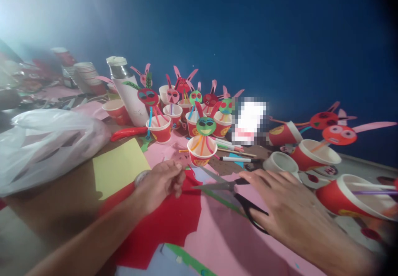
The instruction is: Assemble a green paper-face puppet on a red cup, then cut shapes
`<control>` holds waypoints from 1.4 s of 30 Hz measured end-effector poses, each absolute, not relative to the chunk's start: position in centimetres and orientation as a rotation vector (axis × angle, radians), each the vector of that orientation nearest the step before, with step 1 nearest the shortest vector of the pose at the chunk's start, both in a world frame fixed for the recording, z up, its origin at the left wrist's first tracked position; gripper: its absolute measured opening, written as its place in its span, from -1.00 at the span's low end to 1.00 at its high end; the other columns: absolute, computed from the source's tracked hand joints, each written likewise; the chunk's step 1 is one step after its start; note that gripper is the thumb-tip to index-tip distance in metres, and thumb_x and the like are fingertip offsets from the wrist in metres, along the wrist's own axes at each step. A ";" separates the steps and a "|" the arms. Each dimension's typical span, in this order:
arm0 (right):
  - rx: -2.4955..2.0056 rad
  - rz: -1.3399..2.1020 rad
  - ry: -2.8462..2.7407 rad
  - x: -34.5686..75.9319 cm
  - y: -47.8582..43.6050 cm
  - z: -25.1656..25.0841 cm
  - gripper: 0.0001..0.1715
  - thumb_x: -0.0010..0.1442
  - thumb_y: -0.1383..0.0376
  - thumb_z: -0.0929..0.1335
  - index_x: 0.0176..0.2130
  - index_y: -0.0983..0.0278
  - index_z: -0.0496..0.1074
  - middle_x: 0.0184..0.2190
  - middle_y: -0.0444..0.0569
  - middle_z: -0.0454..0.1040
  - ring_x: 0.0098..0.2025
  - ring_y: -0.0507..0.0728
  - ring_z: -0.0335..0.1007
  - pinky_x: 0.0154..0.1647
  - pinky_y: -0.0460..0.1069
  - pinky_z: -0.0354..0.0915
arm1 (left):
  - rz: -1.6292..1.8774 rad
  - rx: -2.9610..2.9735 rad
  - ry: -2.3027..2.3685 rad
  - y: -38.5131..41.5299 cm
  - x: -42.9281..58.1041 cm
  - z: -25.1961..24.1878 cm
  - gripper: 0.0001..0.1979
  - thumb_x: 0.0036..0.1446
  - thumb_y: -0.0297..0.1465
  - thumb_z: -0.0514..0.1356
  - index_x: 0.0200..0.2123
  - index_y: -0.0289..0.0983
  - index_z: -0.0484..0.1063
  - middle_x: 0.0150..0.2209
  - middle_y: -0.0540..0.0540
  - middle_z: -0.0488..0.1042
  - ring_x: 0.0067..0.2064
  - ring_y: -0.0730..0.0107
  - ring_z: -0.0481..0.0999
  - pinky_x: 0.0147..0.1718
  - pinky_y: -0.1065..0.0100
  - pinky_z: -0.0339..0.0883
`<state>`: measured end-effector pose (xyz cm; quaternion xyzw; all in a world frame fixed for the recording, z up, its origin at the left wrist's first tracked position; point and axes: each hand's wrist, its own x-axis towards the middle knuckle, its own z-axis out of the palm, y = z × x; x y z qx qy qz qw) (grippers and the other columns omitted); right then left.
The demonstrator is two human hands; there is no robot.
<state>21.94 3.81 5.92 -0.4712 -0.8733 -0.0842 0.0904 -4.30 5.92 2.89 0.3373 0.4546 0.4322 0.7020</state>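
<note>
Scissors (230, 186) lie in the middle of the frame, on the pink paper (224, 234) that covers this part of the table (62, 209). Their blades are thin and grey. They are a little apart and point to the left. Their handles are black and sit partly under the right hand (289, 205). That hand is flat, with its fingers stretched out over the handles. It does not grip them.

The left hand (161, 184) is just left of the middle. Its fingers are curled and pinched together at the edge of the red paper (168, 222). I cannot tell if something small is between them.

I think the sharp tips are the worry. They point toward the left hand, which is near. If the right hand slides the scissors that way, the tips could poke those fingers.

Just above the hands in the frame stands a paper cup (202, 153) with a green face (205, 125) on straws. It looks light and tippy, so a bump from a hand could knock it over. More red cups (314, 153) lean at the right of the frame, near the right hand, and a sweep of that arm could roll them.
</note>
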 end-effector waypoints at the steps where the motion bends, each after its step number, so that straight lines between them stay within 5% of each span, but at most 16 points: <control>1: -1.408 -0.146 -2.629 21.9 3.9 5.7 -0.52 0.00 0.28 0.39 -0.04 0.24 0.35 -0.24 -0.04 0.50 -0.24 0.22 0.38 -0.23 0.11 0.16 | 0.978 0.758 0.976 5.9 -4.4 3.1 -0.78 0.14 -0.36 0.14 -0.52 -0.29 0.24 -0.62 0.09 0.22 -0.64 0.60 0.17 -0.67 0.51 0.19; 6: -1.468 0.252 -2.707 21.9 4.3 4.4 -0.56 -0.01 0.35 0.35 -0.08 0.17 0.36 -0.17 -0.06 0.48 -0.14 0.22 0.36 -0.17 0.12 0.17 | 0.999 0.750 0.878 5.8 -4.7 3.8 -0.78 0.23 -0.41 0.01 -0.49 -0.27 0.21 -0.62 0.10 0.17 -0.64 0.59 0.10 -0.66 0.51 0.17; 18: -1.484 0.267 -2.692 22.4 3.9 3.9 -0.45 -0.11 0.41 0.35 -0.07 0.07 0.39 -0.17 -0.11 0.48 -0.14 0.21 0.39 -0.13 0.11 0.26 | 1.004 0.691 0.929 6.3 -3.7 2.7 -0.62 0.22 -0.21 0.00 -0.60 -0.24 0.10 -0.72 0.14 0.07 -0.70 0.60 -0.06 -0.71 0.50 0.07; 22: -1.421 0.188 -2.636 22.4 4.2 4.3 -0.55 -0.04 0.39 0.37 -0.12 0.04 0.43 -0.24 -0.16 0.52 -0.24 0.15 0.44 -0.21 0.02 0.31 | 1.019 0.608 0.909 5.8 -2.0 3.7 -0.60 0.20 -0.19 0.04 -0.62 -0.26 0.16 -0.72 0.08 0.23 -0.70 0.55 0.16 -0.66 0.45 0.21; 26: -1.317 0.241 -2.476 21.3 4.7 5.2 -0.79 0.20 0.37 0.27 -0.23 0.10 0.45 -0.29 -0.15 0.53 -0.27 0.09 0.45 -0.27 -0.04 0.31 | 0.929 0.484 0.833 5.0 -0.4 4.8 -0.62 0.26 -0.23 -0.06 -0.40 -0.36 0.40 -0.44 -0.17 0.55 -0.40 0.29 0.55 -0.30 0.27 0.39; 30: -1.337 0.341 -2.167 20.2 4.6 5.6 -0.78 0.26 0.36 0.22 -0.34 0.22 0.42 -0.43 -0.13 0.46 -0.37 0.05 0.40 -0.35 -0.07 0.29 | 0.901 0.424 0.722 4.5 0.7 4.3 -0.55 0.29 -0.26 -0.14 -0.11 -0.45 0.40 -0.16 -0.35 0.54 -0.10 0.09 0.53 -0.01 0.13 0.25; 42: -1.345 0.764 -2.018 19.9 4.6 5.2 -0.74 0.31 0.33 0.19 -0.26 0.15 0.44 -0.34 -0.15 0.42 -0.28 0.03 0.36 -0.26 -0.05 0.25 | 0.942 0.651 0.685 3.5 0.4 2.8 -0.57 0.24 -0.22 -0.03 0.05 -0.35 0.33 -0.09 -0.30 0.52 0.02 0.03 0.42 0.07 0.03 0.10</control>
